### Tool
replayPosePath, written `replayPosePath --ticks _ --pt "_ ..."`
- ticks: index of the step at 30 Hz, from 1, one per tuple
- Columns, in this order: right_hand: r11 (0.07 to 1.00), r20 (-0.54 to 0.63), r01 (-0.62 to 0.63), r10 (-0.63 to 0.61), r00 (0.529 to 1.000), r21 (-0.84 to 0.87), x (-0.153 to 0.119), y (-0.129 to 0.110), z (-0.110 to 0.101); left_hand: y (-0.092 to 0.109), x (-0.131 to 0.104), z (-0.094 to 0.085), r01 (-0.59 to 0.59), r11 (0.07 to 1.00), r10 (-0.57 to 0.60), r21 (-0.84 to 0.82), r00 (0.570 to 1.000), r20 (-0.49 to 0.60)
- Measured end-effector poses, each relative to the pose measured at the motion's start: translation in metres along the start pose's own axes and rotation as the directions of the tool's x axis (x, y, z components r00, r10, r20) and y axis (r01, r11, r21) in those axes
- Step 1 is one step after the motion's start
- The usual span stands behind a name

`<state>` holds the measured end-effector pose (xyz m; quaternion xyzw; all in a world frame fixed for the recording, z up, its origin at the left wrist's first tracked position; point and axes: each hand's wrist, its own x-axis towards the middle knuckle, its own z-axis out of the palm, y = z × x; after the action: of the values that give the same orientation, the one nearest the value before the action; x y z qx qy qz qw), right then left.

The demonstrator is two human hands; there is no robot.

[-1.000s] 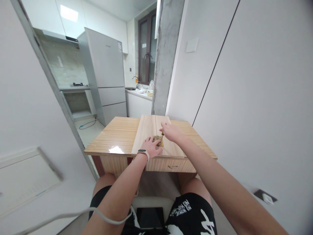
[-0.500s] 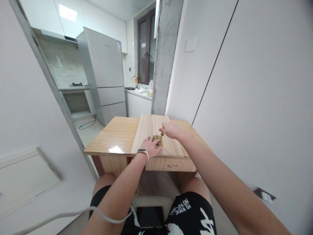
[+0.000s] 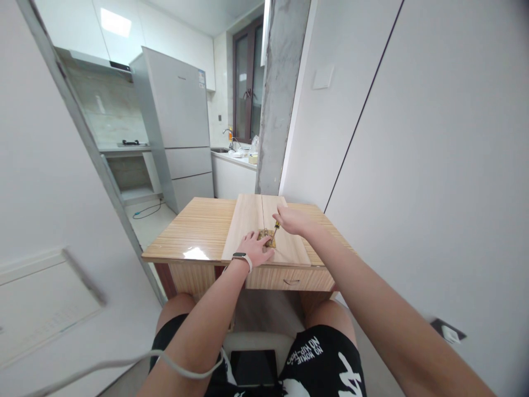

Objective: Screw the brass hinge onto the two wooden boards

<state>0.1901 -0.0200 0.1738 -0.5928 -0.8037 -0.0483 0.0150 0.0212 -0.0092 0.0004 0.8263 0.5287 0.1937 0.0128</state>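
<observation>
My right hand point(image 3: 291, 219) is closed round the handle of a screwdriver point(image 3: 276, 227), whose shaft slants down to a brass-coloured hinge point(image 3: 270, 238). The hinge lies across the seam between two pale wooden boards point(image 3: 248, 212). My left hand point(image 3: 257, 249), with a wristband behind it, rests with spread fingers on the near board and the hinge's left part. Its fingers cover some of the hinge. Whether a screw sits under the screwdriver's tip is too small to tell.
The boards lie on a wooden desk point(image 3: 198, 226) with a drawer point(image 3: 291, 280) at its front. A white wall point(image 3: 413, 165) stands close on the right. Beyond the desk are a grey pillar point(image 3: 281, 110) and a fridge point(image 3: 177, 105). A pale cable point(image 3: 124, 361) crosses my left forearm.
My right hand has shifted slightly to the right, and the screwdriver leans more that way. My left hand stays in place on the board and hinge.
</observation>
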Motion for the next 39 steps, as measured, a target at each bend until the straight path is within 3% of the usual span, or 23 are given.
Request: replayPosePath --ticks 4,11,23,30,39 --pt "0.996 0.039 0.092 -0.093 0.995 0.019 0.0 0.007 -0.001 0.0 -0.001 0.0 0.001 1.0 -0.001 -0.009 1.0 -0.002" --pt "0.994 0.034 0.101 -0.1 0.994 -0.034 -0.001 0.004 -0.008 0.002 -0.001 -0.003 0.018 1.0 -0.018 -0.005 1.0 0.025" --pt "0.991 -0.044 -0.115 0.112 0.993 -0.062 0.005 -0.005 0.001 0.001 -0.001 -0.002 -0.004 1.0 0.004 -0.009 1.0 -0.008" --pt "0.992 0.032 0.078 -0.081 0.996 0.096 0.0 0.002 -0.004 0.001 -0.002 -0.002 0.001 1.0 -0.001 -0.013 1.0 -0.009" --pt "0.998 -0.025 0.069 -0.069 0.997 0.012 0.004 0.014 -0.003 0.002 -0.002 -0.005 0.017 1.0 -0.016 -0.015 1.0 0.026"
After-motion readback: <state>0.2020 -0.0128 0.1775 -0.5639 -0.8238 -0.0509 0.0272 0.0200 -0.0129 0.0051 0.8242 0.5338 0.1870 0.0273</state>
